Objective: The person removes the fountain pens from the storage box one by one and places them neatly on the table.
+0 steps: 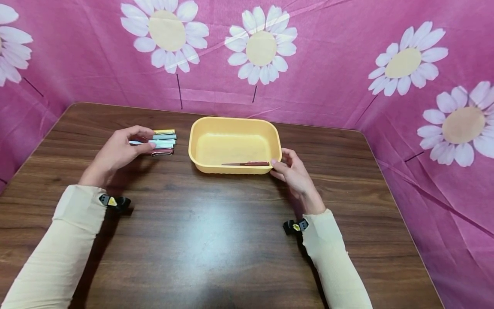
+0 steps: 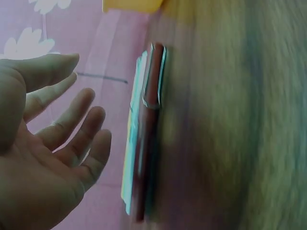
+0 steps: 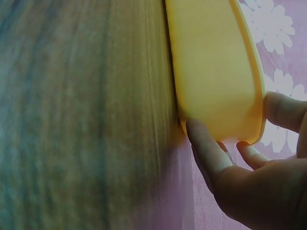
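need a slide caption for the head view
Left grip by a row of pens, right grip on a yellow tray holding a dark red pen.

Legible text: none.
Left wrist camera (image 1: 115, 203): small black plastic unit, left of and nearer the wearer than the yellow rounded-rectangular plastic tray (image 1: 234, 169); yellow mark (image 1: 112, 201), unreadable.
Right wrist camera (image 1: 295, 226): similar black unit, nearer the wearer than the tray's right end; yellow patch (image 1: 296, 227), unreadable.

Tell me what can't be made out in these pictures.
- Head: the left hand hides some ends of the pens.
- Left wrist: the top edge cuts off most of the yellow container; the table is blurred.
- Right wrist: the container's wall hides the dark red pen inside.
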Motion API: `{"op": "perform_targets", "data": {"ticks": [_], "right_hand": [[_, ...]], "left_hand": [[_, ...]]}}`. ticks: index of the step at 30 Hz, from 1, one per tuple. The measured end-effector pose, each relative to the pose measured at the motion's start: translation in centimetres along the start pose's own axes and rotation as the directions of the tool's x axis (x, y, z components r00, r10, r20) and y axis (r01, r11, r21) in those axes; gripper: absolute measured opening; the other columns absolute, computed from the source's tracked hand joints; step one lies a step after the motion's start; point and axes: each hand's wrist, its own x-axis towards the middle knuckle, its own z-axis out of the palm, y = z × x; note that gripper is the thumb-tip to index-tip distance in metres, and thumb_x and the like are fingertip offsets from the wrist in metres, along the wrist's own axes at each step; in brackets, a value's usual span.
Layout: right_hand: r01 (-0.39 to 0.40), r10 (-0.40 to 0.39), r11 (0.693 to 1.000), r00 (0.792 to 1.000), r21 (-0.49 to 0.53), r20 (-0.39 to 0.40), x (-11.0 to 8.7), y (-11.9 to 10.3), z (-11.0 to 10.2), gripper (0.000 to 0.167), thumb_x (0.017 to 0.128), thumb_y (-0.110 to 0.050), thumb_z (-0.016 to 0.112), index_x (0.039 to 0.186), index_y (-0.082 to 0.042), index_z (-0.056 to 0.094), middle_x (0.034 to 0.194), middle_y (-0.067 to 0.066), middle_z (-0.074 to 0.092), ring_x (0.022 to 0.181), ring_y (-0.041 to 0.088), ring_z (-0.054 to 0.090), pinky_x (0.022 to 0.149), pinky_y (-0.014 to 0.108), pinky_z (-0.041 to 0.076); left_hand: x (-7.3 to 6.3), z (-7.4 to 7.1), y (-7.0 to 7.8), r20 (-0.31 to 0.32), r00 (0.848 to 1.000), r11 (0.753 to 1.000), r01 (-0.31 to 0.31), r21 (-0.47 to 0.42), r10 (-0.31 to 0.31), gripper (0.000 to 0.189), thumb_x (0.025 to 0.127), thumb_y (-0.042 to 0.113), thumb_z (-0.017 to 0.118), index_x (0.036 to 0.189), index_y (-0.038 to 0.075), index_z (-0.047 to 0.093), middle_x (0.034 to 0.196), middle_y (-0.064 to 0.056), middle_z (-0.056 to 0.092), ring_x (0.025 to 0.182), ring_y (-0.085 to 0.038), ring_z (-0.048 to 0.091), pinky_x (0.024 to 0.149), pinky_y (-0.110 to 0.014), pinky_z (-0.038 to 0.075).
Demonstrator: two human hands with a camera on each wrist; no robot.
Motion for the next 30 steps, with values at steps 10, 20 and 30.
{"op": "perform_targets", "data": {"ticks": [10,20,30], "right_hand": [[0.002,-0.002,1.000,1.000,0.009,0.002,0.0,0.0,0.0,0.054,0.103,0.000,0.055,0.150,0.003,0.029,0.143,0.022,0.040,0.109,0.017,0.057,0.105,0.043,0.046],[0.008,-0.008,1.000,1.000,0.016,-0.004,-0.1,0.1,0.0,0.054,0.102,0.000,0.056,0.150,0.003,0.030,0.140,0.021,0.040,0.110,0.018,0.056,0.106,0.044,0.045],[0.005,-0.005,1.000,1.000,0.018,0.002,0.0,0.1,0.0,0.054,0.102,-0.001,0.056,0.150,0.002,0.030,0.141,0.021,0.040,0.111,0.018,0.056,0.106,0.043,0.046]], "left_hand": [[0.4,1.3,3.2,0.055,0.995,0.990,-0.076,-0.117,0.083,0.043,0.095,0.016,0.073,0.134,0.005,0.059,0.121,-0.020,0.065,0.093,-0.009,0.064,0.075,-0.018,0.050],[1.5,4.7,6.9,0.121,0.960,0.961,-0.235,-0.145,0.253,0.038,0.095,0.007,0.071,0.131,0.002,0.061,0.126,-0.017,0.063,0.117,-0.033,0.056,0.099,-0.047,0.044],[2.5,7.9,8.4,0.234,0.931,0.945,-0.226,-0.238,0.282,0.040,0.096,0.009,0.070,0.133,-0.002,0.059,0.133,-0.023,0.056,0.126,-0.038,0.050,0.103,-0.048,0.043]]}}
